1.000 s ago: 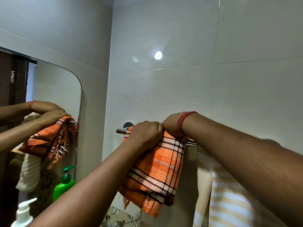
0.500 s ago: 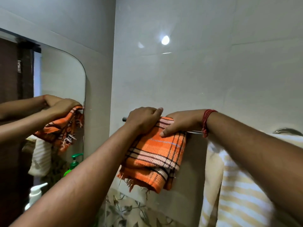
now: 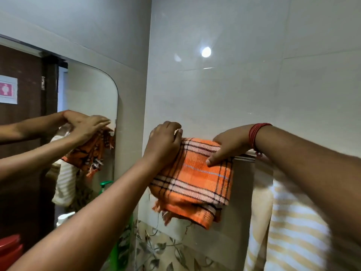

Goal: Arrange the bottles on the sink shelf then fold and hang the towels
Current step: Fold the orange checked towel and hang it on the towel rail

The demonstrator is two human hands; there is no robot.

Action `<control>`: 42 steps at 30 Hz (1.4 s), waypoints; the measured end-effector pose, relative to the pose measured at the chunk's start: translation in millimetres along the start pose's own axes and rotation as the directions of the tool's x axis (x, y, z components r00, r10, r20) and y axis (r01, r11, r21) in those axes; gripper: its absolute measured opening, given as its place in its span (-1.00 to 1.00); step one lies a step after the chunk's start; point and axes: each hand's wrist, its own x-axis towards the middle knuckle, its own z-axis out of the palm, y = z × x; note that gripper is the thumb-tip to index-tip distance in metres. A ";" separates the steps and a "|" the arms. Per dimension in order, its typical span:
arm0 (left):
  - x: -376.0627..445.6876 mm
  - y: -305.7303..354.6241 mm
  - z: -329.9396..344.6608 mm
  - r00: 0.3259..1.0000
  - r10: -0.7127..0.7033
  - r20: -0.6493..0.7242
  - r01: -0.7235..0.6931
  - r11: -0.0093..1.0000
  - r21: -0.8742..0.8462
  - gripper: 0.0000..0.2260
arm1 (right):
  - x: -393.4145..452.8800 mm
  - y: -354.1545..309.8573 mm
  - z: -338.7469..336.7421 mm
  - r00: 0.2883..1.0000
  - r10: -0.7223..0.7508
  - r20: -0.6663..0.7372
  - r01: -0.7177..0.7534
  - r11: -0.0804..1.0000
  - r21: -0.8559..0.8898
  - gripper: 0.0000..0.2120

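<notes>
Folded orange plaid cotton towel [image 3: 197,173] draped over the rail, under both hands: left hand [image 3: 164,141] curled on its top-left edge, right hand [image 3: 228,147] pressed flat on top. Cream striped towel [image 3: 289,227] already hung right of it; bottles mostly out of view, shelf state unknown

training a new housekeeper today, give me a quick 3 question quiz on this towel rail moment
1. True or false: the orange checked cotton towel is draped over the wall rail.
2. Which hand lies flat on the front of that towel, fingers pointing left?
A. left hand
B. right hand
3. Fill in: to the right of the orange towel hangs a cream and white ____ towel.

Key: 1 true; 2 B; 3 striped
</notes>
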 end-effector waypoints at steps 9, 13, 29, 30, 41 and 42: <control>-12.4 17.1 25.9 0.996 0.061 0.067 -0.053 0.992 -0.115 -0.59 | 19.5 -18.0 19.1 0.970 -0.119 -0.211 0.125 0.992 0.014 -0.46; -8.6 13.2 30.8 0.998 0.053 0.018 -0.050 0.992 -0.114 -0.64 | 29.7 -7.0 19.9 0.977 -0.124 -0.174 0.156 0.971 0.181 -0.66; -17.3 17.1 16.7 0.985 0.044 0.168 -0.056 0.996 0.068 -0.59 | -23.9 -17.1 56.1 0.747 0.059 -0.662 -0.063 0.998 0.019 -0.36; -17.6 17.2 17.3 0.985 0.037 0.166 -0.047 0.997 0.059 -0.59 | -35.7 -26.1 76.0 0.539 0.058 -0.840 0.039 0.995 0.094 -0.51; -20.5 25.2 15.4 0.983 -0.035 0.179 0.029 0.999 0.032 -0.59 | -39.8 -99.2 227.3 0.666 0.675 -0.316 0.537 -0.141 0.831 -0.89; -20.8 25.5 14.9 0.982 -0.034 0.185 0.028 0.999 0.037 -0.58 | -39.8 -101.2 224.2 0.657 0.682 -0.320 0.565 -0.166 0.808 -0.90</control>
